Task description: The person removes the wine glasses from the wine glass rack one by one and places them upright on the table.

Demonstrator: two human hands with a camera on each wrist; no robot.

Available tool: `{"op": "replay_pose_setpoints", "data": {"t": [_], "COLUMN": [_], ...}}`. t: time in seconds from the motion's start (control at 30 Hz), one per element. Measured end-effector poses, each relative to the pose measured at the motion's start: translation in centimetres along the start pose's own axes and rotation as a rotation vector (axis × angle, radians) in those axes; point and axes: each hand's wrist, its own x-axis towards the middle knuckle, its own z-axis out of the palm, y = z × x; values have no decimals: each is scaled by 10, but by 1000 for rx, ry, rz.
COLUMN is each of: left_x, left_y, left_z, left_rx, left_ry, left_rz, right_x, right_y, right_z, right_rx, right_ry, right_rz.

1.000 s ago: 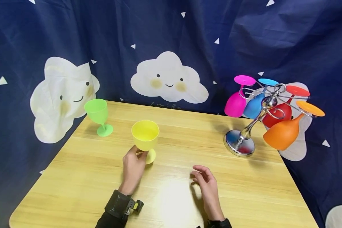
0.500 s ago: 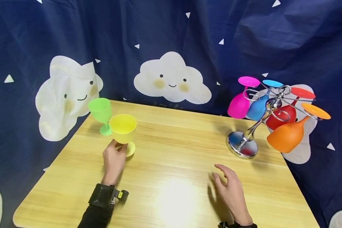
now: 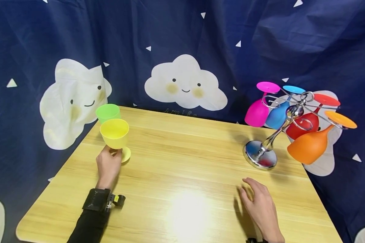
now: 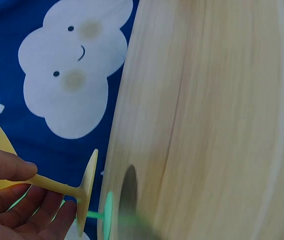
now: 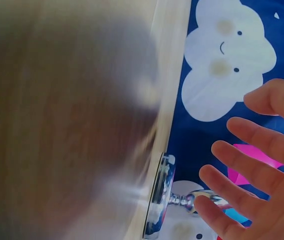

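Observation:
My left hand (image 3: 108, 166) pinches the stem of a yellow plastic goblet (image 3: 114, 133), which is upright at the left of the table. In the left wrist view, thumb and fingers close round the stem (image 4: 57, 185), and a shadow falls on the wood beside the foot. Directly behind it stands a green goblet (image 3: 107, 112), partly hidden by the yellow bowl. My right hand (image 3: 261, 206) hovers over the front right of the table, its fingers relaxed and holding nothing. Nearest to it is the chrome base (image 3: 260, 155) of a goblet rack.
From the rack's metal arms (image 3: 298, 104) hang upside down a pink goblet (image 3: 258, 111), a blue goblet (image 3: 277, 116), a red goblet (image 3: 302, 126) and an orange goblet (image 3: 308, 145). A dark blue cloud-print curtain (image 3: 182, 30) lines the back of the wooden table (image 3: 176, 155).
My left hand has carried the yellow goblet leftward, from near the middle to in front of the green one. My right hand has moved right, towards the rack.

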Motion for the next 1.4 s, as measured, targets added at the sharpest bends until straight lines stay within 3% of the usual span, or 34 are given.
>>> {"op": "replay_pose_setpoints", "data": {"t": [0.3,0.53,1.0,1.4], "left_x": [21,34,45,57], "left_y": [-10,-19,-45,-49], "left_z": [-12,-22,-38,-36], "left_rx": [61,65,36,56], "left_ry": [0,-28,-38,-71], "left_rz": [-23,-107,-219,-186], "right_x": [-3,-5,-5,-4], "right_y": [2,2,1,3], "right_z": [-1,-3,-3,-1], "right_rx": [-13,-10,-8,12], "right_ry": [-20,-27,-66,-62], "right_rz": [14,42,74,66]}}
